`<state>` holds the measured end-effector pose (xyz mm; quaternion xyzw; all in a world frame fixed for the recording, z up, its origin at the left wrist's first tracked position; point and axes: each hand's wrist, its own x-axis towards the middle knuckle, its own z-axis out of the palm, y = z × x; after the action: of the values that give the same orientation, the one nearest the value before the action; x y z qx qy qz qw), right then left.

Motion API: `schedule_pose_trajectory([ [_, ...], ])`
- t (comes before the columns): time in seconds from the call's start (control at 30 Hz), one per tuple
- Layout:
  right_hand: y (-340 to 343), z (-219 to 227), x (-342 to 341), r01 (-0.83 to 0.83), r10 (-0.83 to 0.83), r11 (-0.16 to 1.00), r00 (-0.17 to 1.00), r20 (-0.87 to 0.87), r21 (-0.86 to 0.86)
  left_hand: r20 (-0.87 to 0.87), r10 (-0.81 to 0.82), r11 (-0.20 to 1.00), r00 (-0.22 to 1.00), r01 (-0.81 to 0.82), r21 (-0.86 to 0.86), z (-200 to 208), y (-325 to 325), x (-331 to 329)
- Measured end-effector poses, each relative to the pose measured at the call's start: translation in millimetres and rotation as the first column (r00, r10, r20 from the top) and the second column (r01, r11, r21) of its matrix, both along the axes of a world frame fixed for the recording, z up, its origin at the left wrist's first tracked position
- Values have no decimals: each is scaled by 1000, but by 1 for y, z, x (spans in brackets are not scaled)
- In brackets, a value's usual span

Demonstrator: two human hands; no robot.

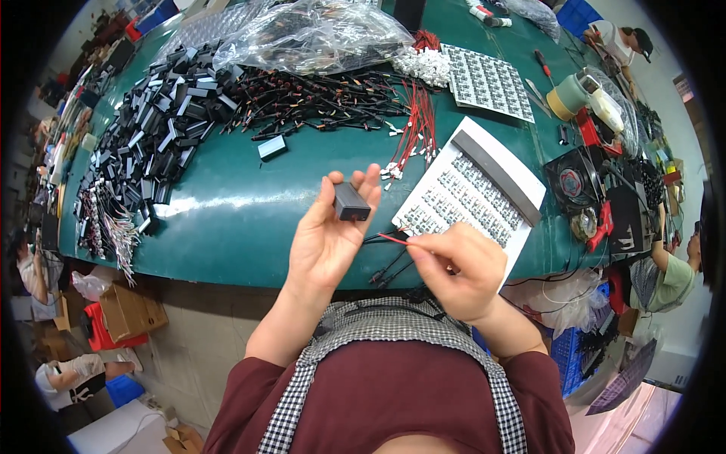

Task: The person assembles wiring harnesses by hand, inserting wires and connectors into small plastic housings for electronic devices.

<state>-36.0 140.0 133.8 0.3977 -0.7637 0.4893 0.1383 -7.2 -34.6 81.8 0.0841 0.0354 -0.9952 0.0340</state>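
Note:
Raised over the near part of the table, my left hand [319, 246] holds a small black rectangular box [351, 203] between thumb and fingers, its end tilted toward me. My right hand [465, 271] is closed in a pinch on a thin red stick-like piece, perhaps a wire [393, 239], which points left toward the box but stays apart from it. Under the right hand lies a white board [412, 203] covered with rows of small circuit boards. Black cables [387, 271] lie at the table edge between my hands. A single box [271, 147] rests beyond my left hand.
A large heap of black boxes [162, 113] covers the left of the green table [227, 219]. Black cables [302, 102], red wires [418, 121] and a plastic bag [314, 34] lie at the back. A circuit panel [488, 82] and a fan [571, 180] are on the right.

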Motion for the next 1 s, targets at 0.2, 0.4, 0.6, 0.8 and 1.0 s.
schedule_pose_trajectory([
  [0.2, -12, -15, -7, 43, -47, 999, 989, -138, -32, -8, -94, 991, 996, 95, 93, 6, 11, 5],
  [0.4, -12, -17, -8, 33, -37, 999, 987, -155, -30, 37, -41, 999, 998, 41, 15, 9, 11, 6],
  [0.6, -12, -16, -8, 27, -25, 1000, 990, -142, 13, 37, 10, 998, 999, -8, -59, 8, 11, 5],
  [0.8, -11, -13, -9, 22, -22, 1000, 1000, 5, 21, 23, -29, 999, 999, 30, -17, 9, 11, 7],
  [1.0, -11, -14, -9, 34, -34, 998, 999, -16, 48, 29, -24, 999, 999, 25, -23, 9, 10, 7],
])
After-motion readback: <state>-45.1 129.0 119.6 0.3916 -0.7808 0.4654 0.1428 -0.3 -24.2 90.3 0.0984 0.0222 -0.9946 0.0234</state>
